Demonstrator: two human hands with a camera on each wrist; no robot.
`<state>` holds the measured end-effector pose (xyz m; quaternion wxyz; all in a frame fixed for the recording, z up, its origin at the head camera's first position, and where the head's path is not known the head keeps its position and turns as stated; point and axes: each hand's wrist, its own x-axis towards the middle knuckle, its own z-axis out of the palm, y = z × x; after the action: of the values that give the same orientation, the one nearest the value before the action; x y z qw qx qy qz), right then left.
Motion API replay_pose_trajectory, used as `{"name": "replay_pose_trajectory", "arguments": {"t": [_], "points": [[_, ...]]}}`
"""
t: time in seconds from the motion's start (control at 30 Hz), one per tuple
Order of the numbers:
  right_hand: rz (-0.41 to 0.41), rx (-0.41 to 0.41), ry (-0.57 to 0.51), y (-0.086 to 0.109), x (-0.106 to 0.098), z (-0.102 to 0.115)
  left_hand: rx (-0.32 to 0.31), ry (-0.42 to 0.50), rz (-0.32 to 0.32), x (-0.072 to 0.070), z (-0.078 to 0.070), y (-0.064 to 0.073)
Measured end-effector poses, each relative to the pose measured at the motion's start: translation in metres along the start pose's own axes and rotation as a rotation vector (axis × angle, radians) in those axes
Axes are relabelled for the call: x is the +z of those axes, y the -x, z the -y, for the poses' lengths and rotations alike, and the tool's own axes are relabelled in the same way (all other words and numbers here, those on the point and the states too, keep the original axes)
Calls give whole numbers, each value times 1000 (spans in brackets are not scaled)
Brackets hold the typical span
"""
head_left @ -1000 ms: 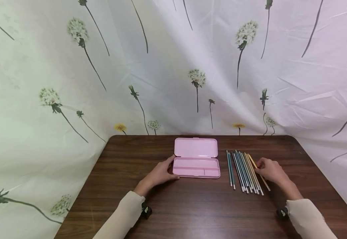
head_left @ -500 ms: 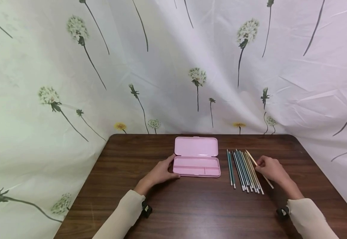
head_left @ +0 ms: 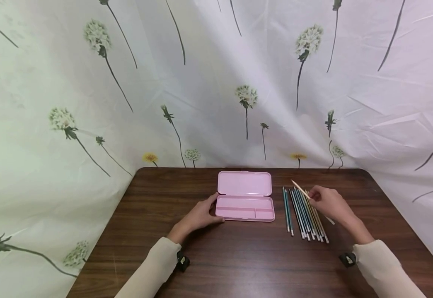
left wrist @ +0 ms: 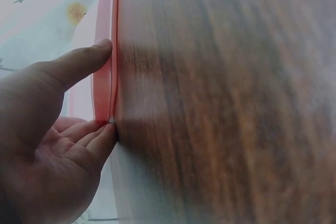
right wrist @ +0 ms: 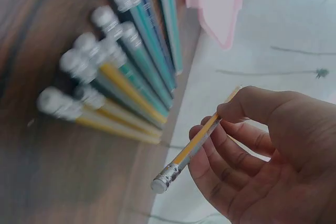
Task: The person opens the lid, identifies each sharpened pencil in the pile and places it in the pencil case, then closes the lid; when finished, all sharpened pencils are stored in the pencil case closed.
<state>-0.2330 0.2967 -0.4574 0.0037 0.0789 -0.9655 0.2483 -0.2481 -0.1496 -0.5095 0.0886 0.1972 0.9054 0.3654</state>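
The right grip (head_left: pixel 330 203) pinches one yellow pencil (right wrist: pixel 197 141) above a bunch (head_left: pixel 306 217) too overlapped to count; two teal pencils (head_left: pixel 287 211) lie left of that grip. The left grip (head_left: pixel 199 213) holds one case (head_left: pixel 244 202) between thumb and fingers.

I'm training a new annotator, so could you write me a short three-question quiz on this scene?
1. Multiple choice: what does the right hand hold?
A. A ruler
B. A yellow pencil
C. A pair of scissors

2. True or false: the pink case lies closed on the table.

3. Open question: which hand touches the case, and at which end, as the person sees it?

Key: 1. B. 2. False; its lid is open. 3. The left hand, at the left end.
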Motion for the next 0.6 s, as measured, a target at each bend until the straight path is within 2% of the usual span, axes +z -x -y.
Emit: {"name": "replay_pose_trajectory", "arguments": {"t": [0.17,0.6], "points": [[19,-18,1,-9,-1,20,3,3,-5,0,0,0],[14,-135,58,-31,-1,64,12,-4,-8,1,2,-1]]}}
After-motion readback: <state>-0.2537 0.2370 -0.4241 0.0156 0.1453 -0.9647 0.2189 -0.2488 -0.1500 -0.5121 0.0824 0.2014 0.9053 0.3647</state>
